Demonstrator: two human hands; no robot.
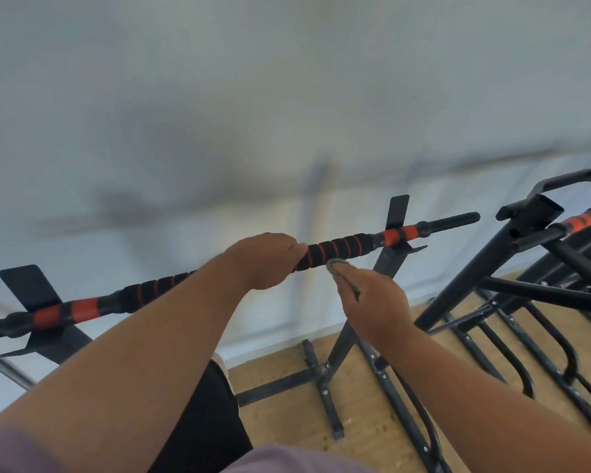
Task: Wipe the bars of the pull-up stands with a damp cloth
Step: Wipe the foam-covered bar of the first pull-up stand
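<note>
- The bar (335, 250) is gripped by the left hand (263, 261), fingers curled round the foam.
- A grey-green cloth (336, 266) is pinched by the right hand (372, 308), touching the bar just beside the left fingers.
- Wiping is judged under way; the second stand (526, 268), beyond the right fingers, is judged pending.

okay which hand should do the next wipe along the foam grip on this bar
Right. The right hand pinches the cloth beside the foam grip, while the left hand grips the bar, steadying it.
</note>
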